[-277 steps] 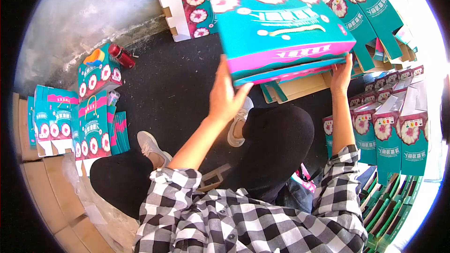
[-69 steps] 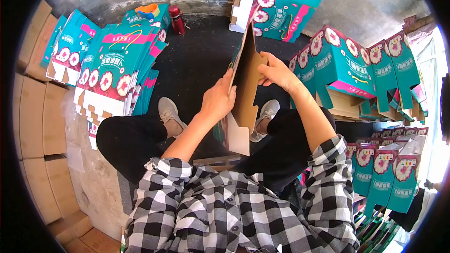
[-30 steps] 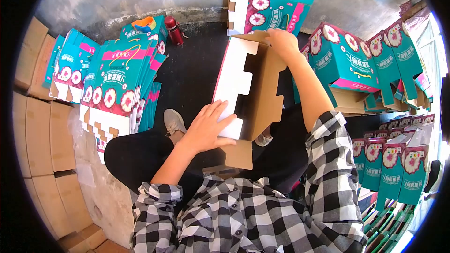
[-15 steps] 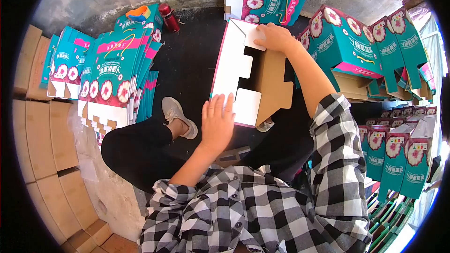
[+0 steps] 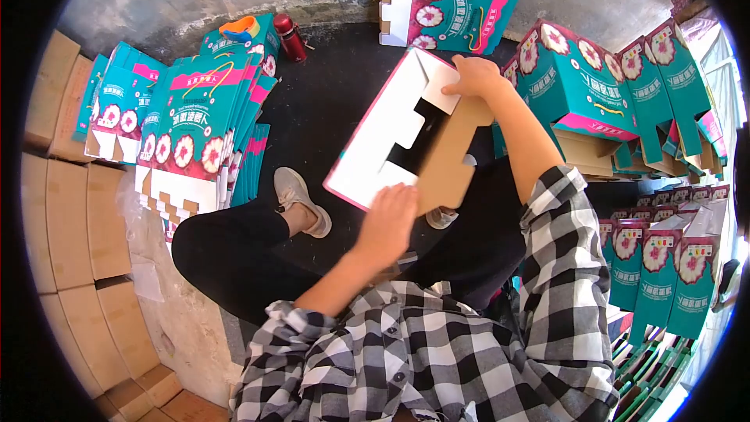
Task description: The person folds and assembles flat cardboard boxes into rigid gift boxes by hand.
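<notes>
I hold a half-folded carton (image 5: 391, 137) over my lap, its white notched bottom flaps turned up towards me and its brown inside showing. My left hand (image 5: 388, 223) presses on the near flap at the carton's lower end. My right hand (image 5: 473, 78) grips the far white flap at the upper end. The carton is tilted, with its pink-edged side to the left.
A leaning stack of flat teal flower-print cartons (image 5: 195, 117) stands at my left, with a red bottle (image 5: 291, 35) behind it. Assembled teal boxes (image 5: 578, 86) sit at the right, narrow teal boxes (image 5: 664, 266) at lower right. Brown cartons (image 5: 70, 211) line the left edge.
The carton has tilted further to the left and its flaps have been folded inward. My left hand has slid down onto the near flap; my right hand stays on the far flap.
</notes>
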A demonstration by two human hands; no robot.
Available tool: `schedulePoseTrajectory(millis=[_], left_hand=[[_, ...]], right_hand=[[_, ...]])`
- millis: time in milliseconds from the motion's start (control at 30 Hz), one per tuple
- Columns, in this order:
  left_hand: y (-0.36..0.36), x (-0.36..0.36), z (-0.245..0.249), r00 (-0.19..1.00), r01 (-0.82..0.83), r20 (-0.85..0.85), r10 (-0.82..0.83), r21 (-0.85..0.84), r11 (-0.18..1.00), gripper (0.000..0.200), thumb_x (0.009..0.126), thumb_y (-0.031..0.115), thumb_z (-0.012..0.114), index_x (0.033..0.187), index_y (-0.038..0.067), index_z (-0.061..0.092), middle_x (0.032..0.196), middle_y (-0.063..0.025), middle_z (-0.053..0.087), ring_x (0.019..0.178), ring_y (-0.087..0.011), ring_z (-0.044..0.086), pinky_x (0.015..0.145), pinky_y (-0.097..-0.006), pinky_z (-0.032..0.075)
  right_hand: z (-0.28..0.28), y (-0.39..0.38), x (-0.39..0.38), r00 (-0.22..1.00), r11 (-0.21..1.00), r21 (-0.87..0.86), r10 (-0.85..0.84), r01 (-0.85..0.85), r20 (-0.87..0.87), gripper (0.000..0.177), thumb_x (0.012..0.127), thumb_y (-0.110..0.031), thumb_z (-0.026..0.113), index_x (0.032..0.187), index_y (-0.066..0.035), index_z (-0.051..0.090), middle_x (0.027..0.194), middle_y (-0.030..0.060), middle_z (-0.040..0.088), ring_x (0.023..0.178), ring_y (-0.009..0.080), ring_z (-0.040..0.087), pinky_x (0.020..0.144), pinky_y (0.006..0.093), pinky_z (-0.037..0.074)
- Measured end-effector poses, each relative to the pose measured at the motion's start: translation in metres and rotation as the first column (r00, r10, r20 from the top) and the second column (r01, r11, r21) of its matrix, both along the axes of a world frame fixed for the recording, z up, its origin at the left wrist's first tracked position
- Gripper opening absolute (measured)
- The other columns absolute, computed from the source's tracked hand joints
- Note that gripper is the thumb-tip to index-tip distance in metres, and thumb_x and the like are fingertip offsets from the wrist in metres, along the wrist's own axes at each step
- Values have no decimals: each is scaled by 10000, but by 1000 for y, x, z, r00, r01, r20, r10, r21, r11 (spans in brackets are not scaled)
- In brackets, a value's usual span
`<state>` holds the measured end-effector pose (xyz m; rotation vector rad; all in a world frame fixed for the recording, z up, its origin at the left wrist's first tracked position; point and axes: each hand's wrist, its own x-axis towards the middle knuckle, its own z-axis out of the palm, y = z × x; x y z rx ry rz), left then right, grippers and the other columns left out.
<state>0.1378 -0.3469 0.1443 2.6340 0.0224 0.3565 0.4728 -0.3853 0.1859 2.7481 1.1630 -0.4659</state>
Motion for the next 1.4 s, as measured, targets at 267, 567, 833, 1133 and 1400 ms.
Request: schedulePoseTrajectory(millis=[267, 567, 833, 1133, 1400], left_hand=[[100, -14, 7, 877, -458, 31, 480, -250, 853, 370, 903, 144, 523, 1221, -40, 483, 1154, -244, 544, 1073, -392, 525, 924, -434, 420], [87, 7, -7, 943, -332, 107, 315, 215, 919, 442, 845, 215, 589, 1206, -30, 520, 1301, -207, 469, 1261, -350, 390, 1070, -483, 262], [81, 7, -10, 974, -212, -34, 226, 232, 949, 548, 815, 331, 647, 1183, -54, 515, 1218, -216, 525, 1152, -346, 469, 992, -455, 323], [87, 1, 4, 949, -266, 185, 255, 40, 963, 521, 806, 272, 653, 1205, -24, 494, 1302, -212, 436, 1218, -338, 415, 1028, -447, 299], [167, -17, -34, 772, -499, -332, 543, -844, 194, 628, 955, 524, 359, 1347, 39, 434, 1304, -155, 500, 1192, -306, 485, 1027, -427, 325]], right_hand=[[-15, -15, -7, 938, 996, 45, -54, 74, -344, 472, 830, -436, 559, 644, -6, 618, 526, 96, 600, 464, 208, 604, 508, 347, 484], [11, -28, -57, 895, 833, 416, 437, -364, -91, 528, 760, -403, 684, 1174, -92, 579, 1177, 125, 573, 1079, 295, 548, 908, 396, 446], [4, -16, -79, 837, 849, 34, 525, -527, -151, 605, 688, -312, 757, 1214, -89, 558, 1168, 93, 560, 1088, 288, 507, 918, 392, 434], [9, -25, -68, 899, 863, 377, 412, -335, -146, 449, 776, -334, 708, 1120, -63, 611, 1097, 116, 600, 991, 282, 579, 849, 373, 468], [-31, -41, -1, 769, 695, 441, -257, 568, -586, 623, 884, -595, 443, 1098, -39, 624, 1117, 142, 617, 951, 249, 616, 832, 345, 464]])
